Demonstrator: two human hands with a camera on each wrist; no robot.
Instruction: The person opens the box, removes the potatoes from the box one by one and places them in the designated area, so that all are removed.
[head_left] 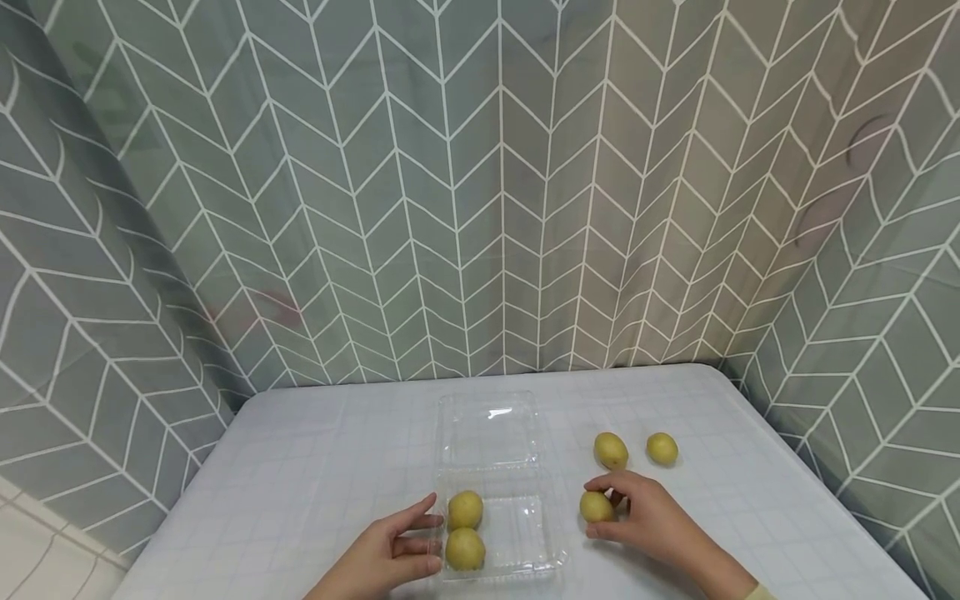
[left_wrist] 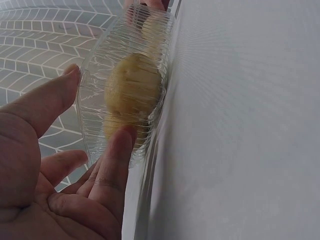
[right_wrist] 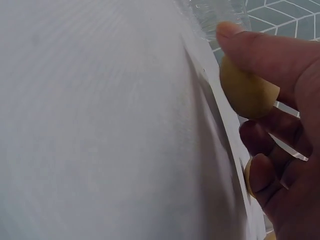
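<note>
Count: five yellow fruits, one clear container made up of one tray and one lid, two hands. Two tray fruits (head_left: pixel 465 550) are sitting in the tray (head_left: pixel 516 529), one is being held, and two loose fruits (head_left: pixel 611 451) are lying on the bench (head_left: pixel 322 475).

The right hand (head_left: pixel 648 510) is pinching the held fruit (head_left: pixel 596 507) between thumb and fingers, the grip closing only to the fruit's width; whether the fruit is touching the bench cannot be told. The left hand (head_left: pixel 397 546) is gripping nothing; its fingers are spreading, fairly straight, and touching the tray's near wall. The tray fruits are lying just inside that wall, beside the left fingers, one beyond the other. The tray's bare half is lying between them and the right fingers. The lid (head_left: pixel 487 433) is lying open, beyond the left fingers. Of the loose fruits, one is resting just beyond the right fingers, the other farther to their right.

The container is showing thin, transparent, glossy plastic, roughly rectangular, with ribbed tray walls. The fruits are appearing rounded to slightly oval and smooth. A white, faintly checked cloth (head_left: pixel 300 517) is covering the bench; behind, a grey-green curtain (head_left: pixel 480 208) is hanging in folds, bearing white chevron lines.
</note>
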